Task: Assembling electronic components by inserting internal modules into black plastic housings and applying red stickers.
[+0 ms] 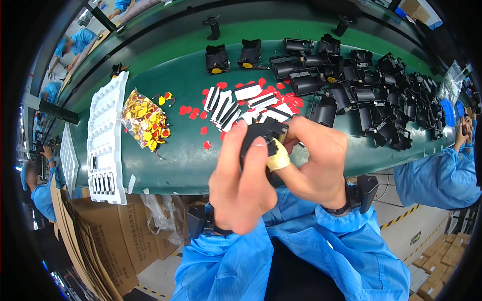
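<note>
Two hands in the head view, both busy with one black plastic part (263, 131). Part is held up over the near side of the green table (175, 168), just below the paper-strip heap as seen. Left hand (241, 185): grasping, thumb on top, fingers round the left side. Right hand (319, 160): bent fingers gripping the part's right end, yellow cover (278, 156) on one digit; exact fingertip contact hidden, can't tell what's pinched inside.

Beyond: white-and-black strips (247, 92) heaped loosely, red discs (204, 130) scattered round them. Left: clear bag of yellow-and-red pieces (145, 120), some spilled out; white tray (106, 85) further left. Right: big pile of black housings (369, 95); two more housings (217, 59) stand apart at the far side.

Risks, my judgement: part is small and mostly covered by fingers, so pressing hard at the right end could twist it out of the left grip or crack a thin edge. Yellow cover could snag or slip on the part. A drop could land among strips and discs and scatter them, or go off the near edge, since the hands work close to it. Lean too far right and a sleeve might catch the housings; they overlap untidily, so one nudge could shift several.
</note>
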{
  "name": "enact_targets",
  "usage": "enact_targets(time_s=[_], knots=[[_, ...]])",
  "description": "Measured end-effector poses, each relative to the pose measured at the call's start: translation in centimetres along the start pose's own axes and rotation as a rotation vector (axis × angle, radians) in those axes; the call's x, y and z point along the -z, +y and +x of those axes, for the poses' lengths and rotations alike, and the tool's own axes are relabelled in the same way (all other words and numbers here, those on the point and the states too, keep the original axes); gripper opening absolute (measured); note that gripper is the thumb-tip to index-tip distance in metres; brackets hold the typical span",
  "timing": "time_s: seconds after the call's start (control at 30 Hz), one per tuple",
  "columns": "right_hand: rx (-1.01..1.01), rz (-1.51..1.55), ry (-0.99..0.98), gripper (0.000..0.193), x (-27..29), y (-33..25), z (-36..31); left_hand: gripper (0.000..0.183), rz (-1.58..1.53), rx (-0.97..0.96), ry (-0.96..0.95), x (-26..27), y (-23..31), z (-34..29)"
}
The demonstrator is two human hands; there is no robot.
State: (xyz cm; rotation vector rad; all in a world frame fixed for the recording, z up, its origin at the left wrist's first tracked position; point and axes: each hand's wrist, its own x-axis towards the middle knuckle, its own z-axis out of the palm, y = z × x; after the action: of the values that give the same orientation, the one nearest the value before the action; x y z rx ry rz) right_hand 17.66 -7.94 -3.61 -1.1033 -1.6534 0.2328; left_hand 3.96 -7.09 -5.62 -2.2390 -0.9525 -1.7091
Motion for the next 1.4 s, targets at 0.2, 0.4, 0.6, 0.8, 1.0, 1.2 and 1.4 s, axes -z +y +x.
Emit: enact_targets(time_s=[0.2,0.4,0.6,0.8,1.0,1.2,1.4], knots=[[0.131,0.038,-0.163,0.012,0.4,1.0,0.2,0.027,-0.128,0.192,-0.040,0.7,0.3,0.6],[0.005,0.119,-0.205,0.021,-0.8,1.6,-0.5,0.026,-0.449,0.556,0.028,-0.1,-2.1,-0.6],[-0.296,0.481,-0.290,0.035,-0.3,1.5,-0.2,0.022,-0.971,0.711,0.058,-0.3,-1.9,0.9],[-0.287,0.506,-0.144,0.030,-0.7,2.0,0.8,0.035,-1.099,0.753,-0.207,0.1,-3.5,2.7],[-0.168,0.392,-0.248,0.026,-0.7,0.7,4.2,0.044,-0.815,0.736,-0.216,0.0,-5.8,6.0],[0.056,0.191,-0.158,0.037,2.4,4.2,5.9,0.038,-0.386,0.759,-0.138,-2.4,-21.1,12.2],[-0.050,0.183,-0.098,0.028,1.8,8.2,3.5,0.044,-0.393,1.014,-0.406,-7.4,-39.1,12.4]])
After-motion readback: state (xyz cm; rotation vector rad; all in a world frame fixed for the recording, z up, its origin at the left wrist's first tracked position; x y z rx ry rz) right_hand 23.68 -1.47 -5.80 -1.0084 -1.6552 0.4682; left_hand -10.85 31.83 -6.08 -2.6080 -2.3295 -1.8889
